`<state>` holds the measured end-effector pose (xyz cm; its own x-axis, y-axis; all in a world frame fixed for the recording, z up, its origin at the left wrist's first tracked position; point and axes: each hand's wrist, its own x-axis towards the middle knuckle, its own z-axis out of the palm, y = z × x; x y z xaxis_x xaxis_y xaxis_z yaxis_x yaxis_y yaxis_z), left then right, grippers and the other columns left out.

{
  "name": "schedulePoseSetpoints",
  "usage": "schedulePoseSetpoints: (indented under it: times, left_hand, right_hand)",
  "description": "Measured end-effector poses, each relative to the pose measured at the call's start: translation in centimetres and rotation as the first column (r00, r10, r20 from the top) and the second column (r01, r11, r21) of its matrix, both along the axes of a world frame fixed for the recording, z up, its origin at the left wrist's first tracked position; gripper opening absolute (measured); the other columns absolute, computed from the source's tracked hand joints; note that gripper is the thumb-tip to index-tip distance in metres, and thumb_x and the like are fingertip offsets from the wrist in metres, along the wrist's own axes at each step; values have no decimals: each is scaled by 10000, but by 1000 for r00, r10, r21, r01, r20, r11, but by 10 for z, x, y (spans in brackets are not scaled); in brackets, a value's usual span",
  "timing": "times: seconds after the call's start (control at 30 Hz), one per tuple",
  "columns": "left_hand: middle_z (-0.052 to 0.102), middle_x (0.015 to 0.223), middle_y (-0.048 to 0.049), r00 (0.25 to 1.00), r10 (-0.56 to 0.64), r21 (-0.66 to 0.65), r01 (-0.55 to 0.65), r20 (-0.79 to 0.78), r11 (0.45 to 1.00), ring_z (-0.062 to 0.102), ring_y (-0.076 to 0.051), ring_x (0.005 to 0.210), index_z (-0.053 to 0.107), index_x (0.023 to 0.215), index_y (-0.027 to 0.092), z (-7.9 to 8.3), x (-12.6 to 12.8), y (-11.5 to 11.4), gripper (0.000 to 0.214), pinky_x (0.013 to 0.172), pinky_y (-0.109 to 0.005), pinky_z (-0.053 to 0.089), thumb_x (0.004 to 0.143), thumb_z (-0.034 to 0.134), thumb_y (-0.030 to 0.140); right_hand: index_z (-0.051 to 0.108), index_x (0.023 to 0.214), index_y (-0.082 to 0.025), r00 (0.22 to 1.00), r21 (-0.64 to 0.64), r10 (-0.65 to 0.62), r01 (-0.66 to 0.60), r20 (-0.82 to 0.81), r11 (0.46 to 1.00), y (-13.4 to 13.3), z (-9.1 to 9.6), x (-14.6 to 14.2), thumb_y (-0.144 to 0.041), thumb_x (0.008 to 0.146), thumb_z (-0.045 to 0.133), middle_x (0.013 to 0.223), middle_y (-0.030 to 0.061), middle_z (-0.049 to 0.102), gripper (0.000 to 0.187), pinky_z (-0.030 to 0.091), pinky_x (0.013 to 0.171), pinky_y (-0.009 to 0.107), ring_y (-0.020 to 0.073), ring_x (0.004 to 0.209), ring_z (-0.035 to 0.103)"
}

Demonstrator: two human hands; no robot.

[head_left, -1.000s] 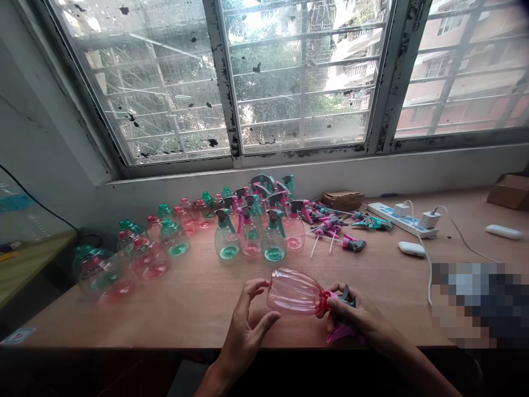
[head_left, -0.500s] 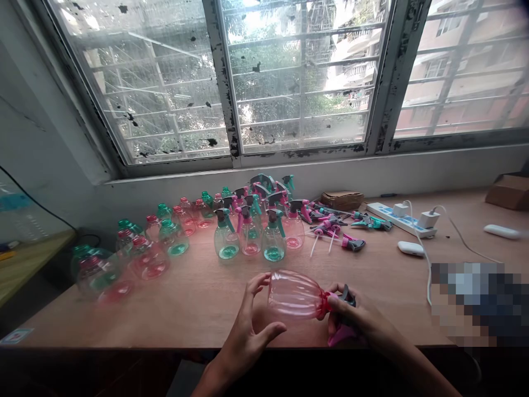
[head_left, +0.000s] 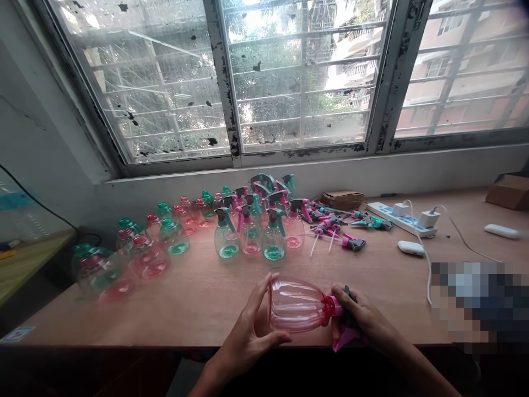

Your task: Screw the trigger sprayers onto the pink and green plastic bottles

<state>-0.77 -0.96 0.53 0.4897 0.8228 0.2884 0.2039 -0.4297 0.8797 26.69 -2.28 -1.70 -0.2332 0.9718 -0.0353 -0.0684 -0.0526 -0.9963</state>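
Observation:
A clear pink spray bottle [head_left: 296, 306] lies on its side in the air over the table's front edge, its base to the left. Around that base my left hand [head_left: 251, 325] is closed, thumb below and fingertips above. My right hand [head_left: 363, 315] wraps round the pink and dark grey trigger spray head [head_left: 346, 337] at the bottle's neck; its fingers partly hide the head. Behind them stand several green and pink bottles fitted with spray heads [head_left: 274, 237]. Loose trigger heads [head_left: 330, 227] with thin tubes lie in a heap to their right.
Several bottles without heads [head_left: 149, 259] stand at the left of the wooden table [head_left: 198, 314]. At the right are a power strip [head_left: 400, 221] with plugged-in chargers and cables, a white case [head_left: 410, 249] and a blurred-out patch. A flattened cardboard piece [head_left: 342, 199] lies near the wall.
My left hand has closed in on the bottle's base, its thumb now against the underside. The bottle has dipped slightly, and my right hand has turned a little on the spray head.

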Motion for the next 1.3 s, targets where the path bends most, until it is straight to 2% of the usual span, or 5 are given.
schedulePoseSetpoints:
  times: [0.37,0.7,0.97,1.17,1.3]
  left_hand:
    - [356,1569,-92,972,-138,-96,158,192,983,467,-327,1383,258,1485,434,2,2,-5,937,1082,-492,477,759,837,304]
    - [505,1428,-116,999,-22,544,3,30,839,576,-380,1255,471,1330,443,15,3,-25,782,949,-500,566,665,880,404]
    - [136,1662,-128,983,94,308,-42,-156,951,242,-414,1488,35,1553,412,10,-9,-2,1236,1162,-633,309,660,889,393]
    - [325,1613,-88,994,47,38,-44,-98,998,401,-312,1436,175,1549,392,7,-9,4,826,1152,-557,383,901,677,288]
    - [383,1588,-89,994,70,47,-66,-88,997,437,-303,1415,215,1546,366,9,-8,2,826,1152,-540,390,883,698,266]
  right_hand:
    - [612,713,-183,996,92,-72,68,44,993,-6,5,-6,-663,895,547,520,17,726,518,438,421,223,166,418,668]
    - [617,857,-177,988,-225,11,-45,-152,973,-22,17,-6,-735,865,511,490,31,709,568,450,333,182,166,352,649]
    - [691,1002,-218,975,237,-156,116,157,965,3,82,62,-512,802,758,688,60,740,362,583,585,370,255,619,694]
    - [738,927,-177,650,662,-727,448,221,601,80,151,116,-504,767,785,608,41,685,367,434,456,274,172,514,571]
    - [721,1071,-64,659,674,-658,301,365,675,164,157,105,-519,830,703,654,70,699,515,440,464,278,159,498,578]
